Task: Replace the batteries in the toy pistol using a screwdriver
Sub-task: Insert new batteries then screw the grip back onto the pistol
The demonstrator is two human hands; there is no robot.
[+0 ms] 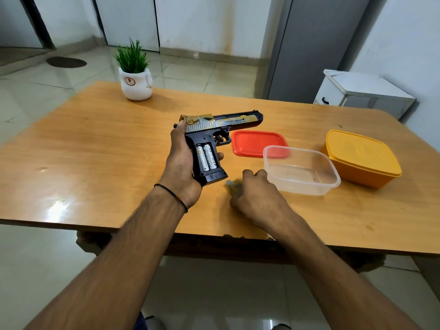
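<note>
pistol (221,125): held clear of the table, barrel away and right, bay (201,171) facing up, cover off.
left hand (179,163): wrapped round the back of the butt, fingertips showing at the bay's front edge.
right hand (257,196): knuckles up, just right of and below the butt, fingers curled over a small pale blurred item (232,185); couldn't tell if it held it.
batteries (207,157): two, side by side in the bay, inside the grip.
step (my read): bay work, either a swap or closing up; couldn't tell old cells from new.
do it well: keep the bay up, keep fingertips off its edge, check the + marks, seat the cover flush before screwing. No screwdriver in view.
floor (47,91): glossy tile.
table (95,151): glossy wood under both hands.
cabinet (364,94): white, far right, beyond.
yellow tub (362,158): lidded, far right.
clear tub (307,189): open, just right of the right hand.
lid (254,141): red, right of the trigger.
plant (135,75): beyond, left.
</note>
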